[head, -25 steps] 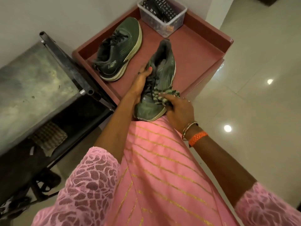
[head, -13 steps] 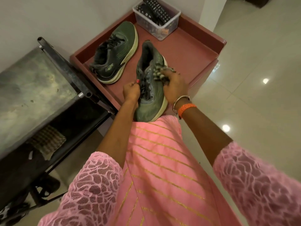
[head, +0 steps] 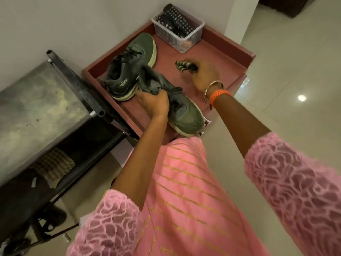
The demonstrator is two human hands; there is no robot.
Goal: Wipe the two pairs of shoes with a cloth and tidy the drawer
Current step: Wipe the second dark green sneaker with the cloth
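Head view: two green shoes show, one pair. One shoe (head: 129,69) lies on its sole in the red drawer (head: 212,58), near the left wall. The other, the held shoe (head: 177,108), is gripped at its collar by the left hand (head: 153,104) above the drawer's near edge, toe pointing toward the person. The right hand (head: 204,74) clutches one striped cloth (head: 184,65) above the drawer floor, apart from both shoes. One clear plastic box (head: 180,36) in the far corner holds several black remote controls (head: 177,17); their exact number cannot be told.
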